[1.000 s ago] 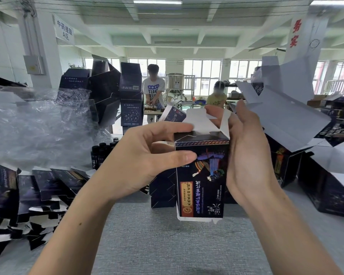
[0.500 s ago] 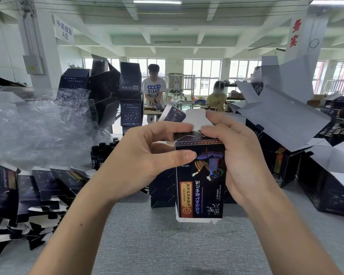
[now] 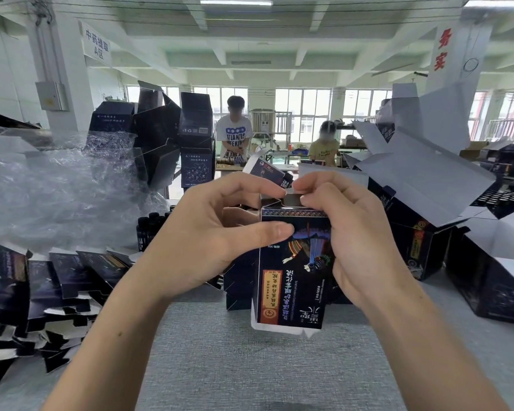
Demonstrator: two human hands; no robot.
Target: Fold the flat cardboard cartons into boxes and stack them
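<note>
Cardboard carton [image 3: 294, 271], dark printed, one item: held upright above the grey bench [image 3: 250, 366] between both hands, print upside down, lower flaps hanging loose.

Left hand [image 3: 214, 232]: grip closed on the carton, thumb flat on the front panel, forefinger at the upper flap.

Right hand [image 3: 356, 238]: grip closed round the carton's right edge, fingers curled over the top opening.

Step, as I judge it: tucking the top end.

Advice: hold the body square, fold side flaps first, press along the crease rather than the panel.

Flat cartons [image 3: 57, 277]: heaped at left on the bench.
</note>
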